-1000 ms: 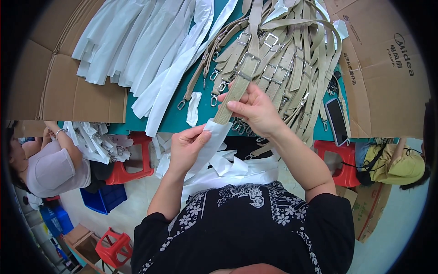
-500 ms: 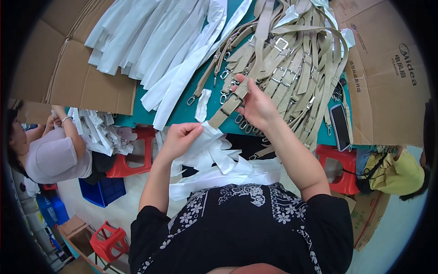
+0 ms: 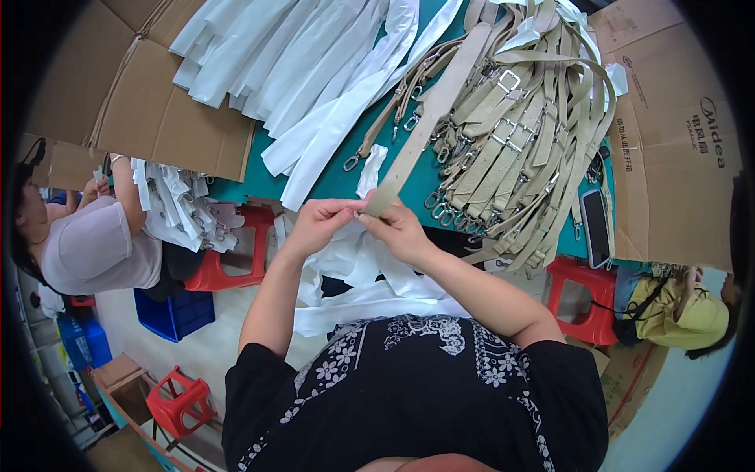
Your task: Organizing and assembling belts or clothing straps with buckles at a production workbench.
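A long beige strap (image 3: 429, 118) runs from the pile toward me over the green table's near edge. Close to its near end, my right hand (image 3: 403, 236) grips it, thumb and fingers pinched. My left hand (image 3: 318, 228) meets it there, fingertips pressed together beside the strap's end; what they pinch is too small to make out. A small crumpled white strip (image 3: 372, 169) lies just beyond the fingers. Below both hands, loose white wrapping strips (image 3: 354, 263) rest over my lap.
To the right lies a heap of beige straps (image 3: 523, 141) with metal buckles and clasps. White wrapped strips (image 3: 307, 71) cover the far left. Cardboard (image 3: 197, 102) flanks the table (image 3: 255, 169). A phone (image 3: 595, 224) lies at right. Co-workers sit on both sides; red stools (image 3: 181, 401) stand about.
My right hand has come down and left from the strap's buckle part to my left hand. The buckle no longer shows there, and the strap's plain length now stretches toward me.
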